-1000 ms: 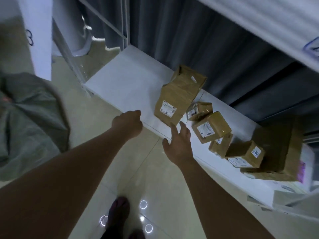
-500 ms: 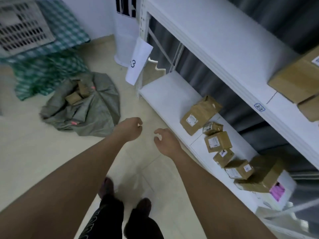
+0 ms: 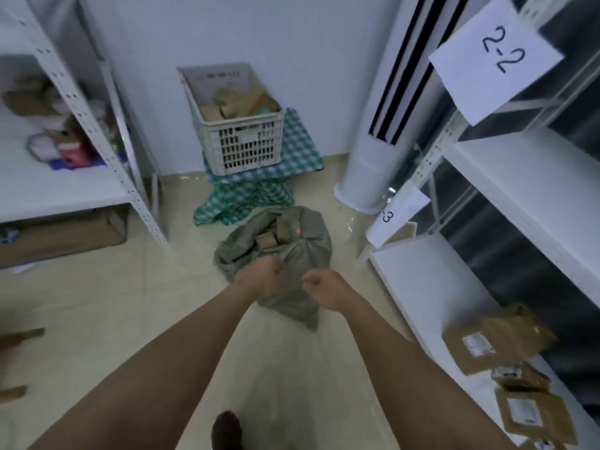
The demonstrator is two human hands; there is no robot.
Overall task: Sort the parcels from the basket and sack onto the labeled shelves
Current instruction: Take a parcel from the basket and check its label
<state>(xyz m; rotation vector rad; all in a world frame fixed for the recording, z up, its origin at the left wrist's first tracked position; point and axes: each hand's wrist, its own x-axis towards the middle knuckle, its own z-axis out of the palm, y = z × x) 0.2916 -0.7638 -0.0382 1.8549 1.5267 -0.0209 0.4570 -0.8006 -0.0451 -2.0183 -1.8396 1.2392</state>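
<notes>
A grey-green sack lies open on the floor ahead, with brown parcels showing in its mouth. Behind it a white slotted basket holds more parcels on a green checked cloth. My left hand and my right hand hang in front of the sack, fingers loosely curled, holding nothing. On the right, the white shelf rack carries several brown parcels on its bottom board, near me. Paper labels reading 2-2 and 3 hang from the rack.
A second white rack stands at the left with mixed items and a large carton under it. A tall white standing air conditioner fills the corner. My foot shows at the bottom on the beige tiled floor.
My view has swung left, from the bottom shelf's parcels to the sack and basket. My right hand drew back from the shelf and its fingers curled. Both hands now hover before the sack.
</notes>
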